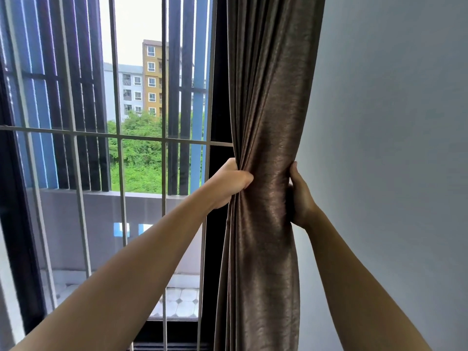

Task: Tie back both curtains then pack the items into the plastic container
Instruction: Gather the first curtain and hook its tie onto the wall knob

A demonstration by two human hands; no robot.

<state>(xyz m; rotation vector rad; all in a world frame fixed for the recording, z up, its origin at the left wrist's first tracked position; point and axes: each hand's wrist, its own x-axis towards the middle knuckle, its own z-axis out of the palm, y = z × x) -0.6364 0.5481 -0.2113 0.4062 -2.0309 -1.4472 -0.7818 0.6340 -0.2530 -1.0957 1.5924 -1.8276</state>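
A brown curtain (268, 117) hangs at the right side of the window, gathered into a narrow bunch at mid height. My left hand (229, 184) grips the bunch from its left edge, fingers closed into the folds. My right hand (298, 196) wraps around the bunch from the right, its fingers hidden behind the fabric. No tie-back band, second curtain or plastic container is in view.
A grey wall (392, 148) stands directly right of the curtain. Left of it is a window with a metal security grille (119, 136) and a dark frame (215, 249); a balcony and buildings lie beyond the glass.
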